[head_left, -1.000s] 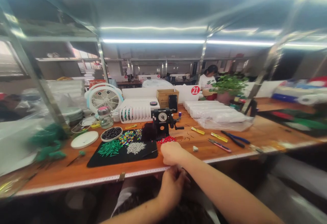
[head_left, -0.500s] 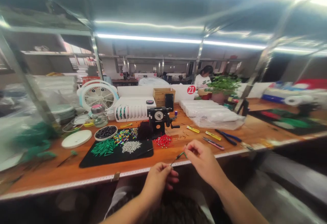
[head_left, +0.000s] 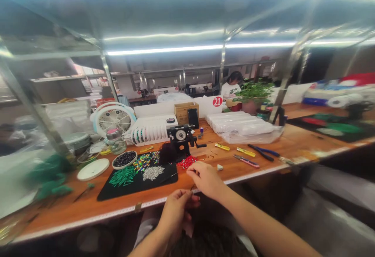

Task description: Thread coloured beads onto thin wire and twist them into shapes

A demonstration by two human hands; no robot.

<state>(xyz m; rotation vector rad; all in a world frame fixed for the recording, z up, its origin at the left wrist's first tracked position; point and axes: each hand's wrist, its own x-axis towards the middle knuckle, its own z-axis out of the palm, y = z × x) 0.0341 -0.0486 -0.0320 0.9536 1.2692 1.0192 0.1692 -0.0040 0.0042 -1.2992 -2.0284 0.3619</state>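
Observation:
My left hand (head_left: 177, 210) sits just below the table's front edge with its fingers curled around a thin wire (head_left: 192, 188), which is mostly hidden. My right hand (head_left: 205, 179) hangs over the edge close by, its fingertips bent toward the left hand and near a heap of red beads (head_left: 186, 162). Farther left lies a black mat (head_left: 137, 179) holding green tube beads (head_left: 122, 176), silver beads (head_left: 153, 173) and mixed coloured beads (head_left: 142, 162). Behind the red beads stands a black hand-cranked device with a dial (head_left: 180, 135).
A bowl of dark beads (head_left: 124, 159) and a white disc (head_left: 93, 169) lie left of the mat. Pliers (head_left: 260, 152) and yellow-handled tools (head_left: 245, 152) lie to the right, below bagged white packs (head_left: 246, 126). A co-worker (head_left: 231, 87) stands beyond a potted plant (head_left: 254, 93).
The hands have closed toward each other, and the wire with its green piece, visible half a second ago, is now hidden by the fingers. The right hand has moved left and up.

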